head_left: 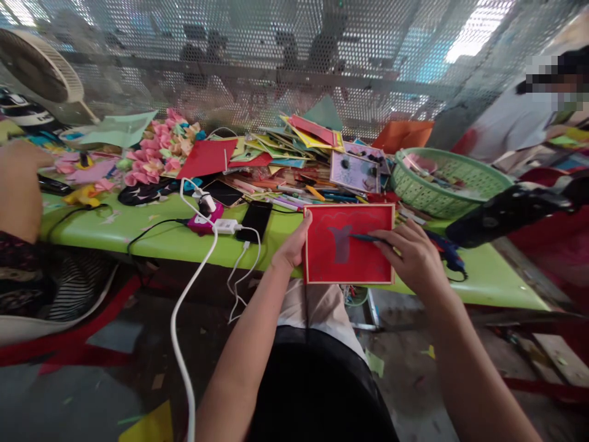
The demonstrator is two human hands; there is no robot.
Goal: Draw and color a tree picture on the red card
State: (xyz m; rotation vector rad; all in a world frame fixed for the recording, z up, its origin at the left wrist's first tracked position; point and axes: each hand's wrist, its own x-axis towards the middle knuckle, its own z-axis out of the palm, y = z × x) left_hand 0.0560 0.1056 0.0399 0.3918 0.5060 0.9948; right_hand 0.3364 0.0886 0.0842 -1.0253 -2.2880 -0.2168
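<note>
A red board with a pale wooden frame (pixel 322 264) is tilted up at the near edge of the green table. On its red face I see a grey-purple tree trunk (pixel 341 244) under a faint drawn outline of a crown. My left hand (pixel 294 244) grips the board's left edge, thumb on the frame. Between the fingers of my right hand (pixel 409 248) is a dark pen-like tool (pixel 368 237), its tip close to the trunk's upper right. Whether the tip touches the surface I cannot tell.
Behind the board lie heaped coloured papers (pixel 276 147) and pens. A green basket (pixel 446 184) stands right, a black phone (pixel 255 221) and purple power adapter (pixel 205 219) with white cables left. Another person's arm (pixel 21 184) rests far left; a person (pixel 519 129) is at right.
</note>
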